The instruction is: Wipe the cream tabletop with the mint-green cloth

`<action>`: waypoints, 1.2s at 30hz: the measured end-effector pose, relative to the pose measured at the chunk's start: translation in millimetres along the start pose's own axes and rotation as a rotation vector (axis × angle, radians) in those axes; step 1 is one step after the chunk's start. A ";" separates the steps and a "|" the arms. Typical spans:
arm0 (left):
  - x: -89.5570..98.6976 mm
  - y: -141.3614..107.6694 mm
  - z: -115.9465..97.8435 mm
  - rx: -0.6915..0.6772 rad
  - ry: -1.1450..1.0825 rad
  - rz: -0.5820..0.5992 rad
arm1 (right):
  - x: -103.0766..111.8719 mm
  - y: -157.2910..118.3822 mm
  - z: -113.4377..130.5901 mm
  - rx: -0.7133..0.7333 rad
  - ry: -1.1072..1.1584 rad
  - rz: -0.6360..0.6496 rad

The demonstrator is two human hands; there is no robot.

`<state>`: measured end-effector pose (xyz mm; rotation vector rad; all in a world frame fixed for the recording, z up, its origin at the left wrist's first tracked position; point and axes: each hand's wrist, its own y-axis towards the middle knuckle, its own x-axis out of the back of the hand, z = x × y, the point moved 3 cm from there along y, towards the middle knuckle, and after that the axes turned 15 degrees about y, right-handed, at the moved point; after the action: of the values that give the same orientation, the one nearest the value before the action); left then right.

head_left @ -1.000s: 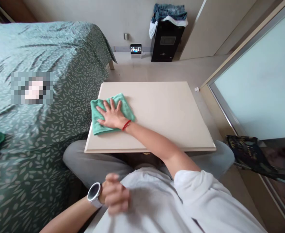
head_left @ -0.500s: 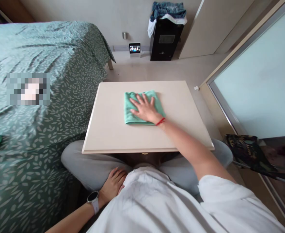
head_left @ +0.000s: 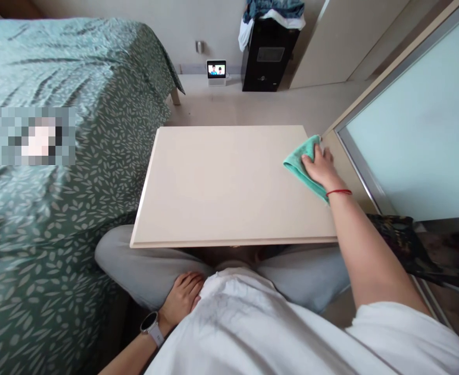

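Observation:
A folded green cloth lies across the right edge of a small cream-coloured table, one corner pointing left over the top. My right hand grips the cloth at that edge, thumb on the upper face and fingers bent towards the outer side; a red string circles the wrist. The fingertips and the cloth's part beyond the edge are partly hidden. My left hand, a watch on its wrist, rests flat on my left thigh with nothing in it.
To the left stands a bed with a green leaf-patterned cover. A small screen stands on the floor by the wall, beside a black cabinet with clothes on top. A frosted sliding panel borders the right side.
My right hand has moved right with the cloth, from the table's middle to its right edge, and has gone from spread flat to gripping. My left hand stays on my thigh.

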<state>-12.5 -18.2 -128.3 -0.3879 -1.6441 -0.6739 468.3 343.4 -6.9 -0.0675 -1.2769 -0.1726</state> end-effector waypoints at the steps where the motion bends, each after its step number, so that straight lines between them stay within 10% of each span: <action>1: 1.2 0.8 -0.5 -0.007 0.003 -0.014 | -2.2 4.1 13.7 -0.048 0.010 0.012; 4: 3.8 3.4 -2.3 0.013 -0.013 -0.049 | -12.3 5.0 82.1 -0.061 0.096 0.091; 13: 1.6 0.4 -2.7 0.002 0.001 -0.051 | -64.2 -48.5 338.0 0.516 0.197 0.336; 20: 8.1 2.4 -2.7 -0.027 0.056 -0.050 | -84.0 -59.0 438.3 0.866 0.237 0.479; 26: 7.8 5.2 -6.0 0.032 0.025 -0.150 | -72.9 -13.5 387.7 0.742 0.267 0.440; 36: 4.3 5.6 -5.1 0.035 0.000 -0.139 | -24.7 31.4 133.5 0.300 0.222 0.256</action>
<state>-6.0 -17.5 -122.5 -0.2501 -1.6914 -0.7474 340.4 396.1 9.6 0.0455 -1.0499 0.2267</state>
